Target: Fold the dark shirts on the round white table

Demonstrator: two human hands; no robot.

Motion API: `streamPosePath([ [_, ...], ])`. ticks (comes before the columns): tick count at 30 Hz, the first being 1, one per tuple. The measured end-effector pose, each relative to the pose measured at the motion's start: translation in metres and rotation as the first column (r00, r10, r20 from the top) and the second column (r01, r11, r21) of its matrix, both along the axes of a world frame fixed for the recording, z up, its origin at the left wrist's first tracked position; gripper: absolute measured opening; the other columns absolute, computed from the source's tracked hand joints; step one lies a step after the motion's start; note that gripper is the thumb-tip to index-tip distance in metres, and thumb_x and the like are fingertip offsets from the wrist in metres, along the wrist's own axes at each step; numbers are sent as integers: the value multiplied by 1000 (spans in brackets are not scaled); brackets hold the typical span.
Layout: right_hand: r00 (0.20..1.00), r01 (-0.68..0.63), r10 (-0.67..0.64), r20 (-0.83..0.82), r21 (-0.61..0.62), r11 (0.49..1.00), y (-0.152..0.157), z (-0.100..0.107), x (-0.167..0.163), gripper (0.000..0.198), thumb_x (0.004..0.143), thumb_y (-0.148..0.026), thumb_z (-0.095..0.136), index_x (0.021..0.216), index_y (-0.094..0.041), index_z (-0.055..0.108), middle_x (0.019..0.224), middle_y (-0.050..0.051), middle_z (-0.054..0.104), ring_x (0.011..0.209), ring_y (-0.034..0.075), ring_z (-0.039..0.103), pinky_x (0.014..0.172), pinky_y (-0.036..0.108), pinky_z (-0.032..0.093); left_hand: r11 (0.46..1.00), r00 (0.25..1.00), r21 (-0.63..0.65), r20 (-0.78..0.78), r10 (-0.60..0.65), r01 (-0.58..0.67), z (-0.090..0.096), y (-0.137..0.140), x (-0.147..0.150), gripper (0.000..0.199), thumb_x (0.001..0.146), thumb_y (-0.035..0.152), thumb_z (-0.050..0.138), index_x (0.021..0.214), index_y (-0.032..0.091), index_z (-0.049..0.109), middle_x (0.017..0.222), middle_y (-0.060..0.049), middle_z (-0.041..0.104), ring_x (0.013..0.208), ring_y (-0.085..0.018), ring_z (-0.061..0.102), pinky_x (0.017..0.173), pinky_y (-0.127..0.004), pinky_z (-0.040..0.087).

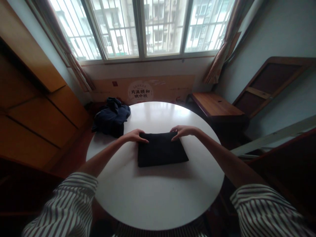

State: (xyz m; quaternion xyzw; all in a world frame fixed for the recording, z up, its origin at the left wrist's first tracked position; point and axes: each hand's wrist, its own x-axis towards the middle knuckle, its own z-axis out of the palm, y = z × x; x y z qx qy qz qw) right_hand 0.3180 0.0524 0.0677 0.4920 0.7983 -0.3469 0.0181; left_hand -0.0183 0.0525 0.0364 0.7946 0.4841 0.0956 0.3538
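A black folded cloth (161, 151), probably a garment, lies flat as a rough rectangle on the white round table (158, 197). At its far left corner, my left hand (136, 135) pinches the edge, thumb on top and fingers mostly hidden behind. My right hand (182, 131) grips the far right corner the same way, thumb resting on the upper face. The near edge of the cloth rests loose on the tabletop. Its exact kind cannot be made out.
A crumpled dark blue garment (111, 117) sits at the table's far left edge. Beyond the table at right is a wooden side table (217, 103). Orange-brown cabinets (37, 121) line the left, and a printed cardboard panel (103, 89) stands below the window.
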Motion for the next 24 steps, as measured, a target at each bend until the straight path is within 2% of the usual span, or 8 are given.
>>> streamPosePath([
  [4, 996, -78, 78, 31, -16, 997, 6, 31, -3, 50, 59, -41, 83, 100, -15, 70, 101, 7, 70, 91, 24, 64, 73, 28, 50, 993, 992, 5, 29, -120, 120, 29, 7, 6, 40, 65, 48, 80, 86, 15, 70, 68, 0, 65, 60, -15, 60, 54, -23, 45],
  [7, 995, -102, 102, 11, 257, 961, -9, 57, 4, 44, 70, -36, 78, 106, -15, 67, 94, 5, 70, 83, 20, 63, 69, 26, 48, 940, 994, 331, 47, -99, 78, 61, 2, 6, 35, 74, 40, 75, 97, 14, 70, 67, 0, 66, 59, -15, 61, 56, -23, 46],
  [9, 997, -68, 83, -4, 545, 835, -22, 70, 6, 38, 80, -29, 71, 115, -16, 64, 97, 7, 72, 87, 21, 65, 76, 29, 49, 797, 997, 603, 44, -71, 30, 80, -7, 7, 31, 82, 36, 70, 104, 16, 71, 78, -2, 71, 70, -17, 67, 68, -25, 50],
  [12, 997, -52, 69, 16, 833, 550, -40, 70, 5, 31, 91, -13, 54, 121, -14, 62, 118, 13, 69, 107, 25, 64, 92, 36, 49, 539, 996, 841, 9, -92, 43, 89, -25, 11, 27, 92, 27, 58, 115, 19, 68, 103, -8, 74, 93, -20, 70, 85, -31, 52],
  [14, 996, -85, 51, 70, 907, 413, -50, 52, 4, 33, 93, -6, 45, 119, -11, 64, 126, 17, 65, 116, 27, 61, 99, 40, 48, 412, 990, 905, -63, -124, 109, 74, -40, 14, 28, 95, 20, 51, 118, 18, 66, 114, -11, 72, 102, -22, 69, 91, -35, 52],
  [16, 988, -155, 44, 149, 924, 348, -64, 23, 5, 33, 92, -2, 41, 113, -9, 66, 126, 20, 64, 120, 28, 59, 104, 44, 46, 331, 978, 922, -164, -132, 200, 44, -59, 17, 29, 96, 14, 46, 117, 16, 66, 115, -12, 71, 103, -22, 68, 90, -36, 54],
  [20, 934, -355, 183, 306, 841, 409, -104, -37, 12, 33, 86, 2, 42, 101, -12, 68, 137, 19, 58, 132, 29, 50, 109, 51, 40, 280, 905, 862, -387, -173, 422, -23, -106, 19, 32, 95, 6, 41, 114, 12, 66, 111, -14, 71, 95, -22, 70, 80, -34, 56],
  [24, 940, -341, 202, 274, 751, 565, -137, -41, 14, 40, 76, -1, 50, 112, -12, 65, 146, 18, 49, 139, 32, 41, 115, 60, 26, 357, 870, 793, -445, -214, 494, -37, -134, 17, 30, 95, 11, 45, 118, 11, 63, 117, -17, 68, 102, -26, 68, 83, -38, 56],
])
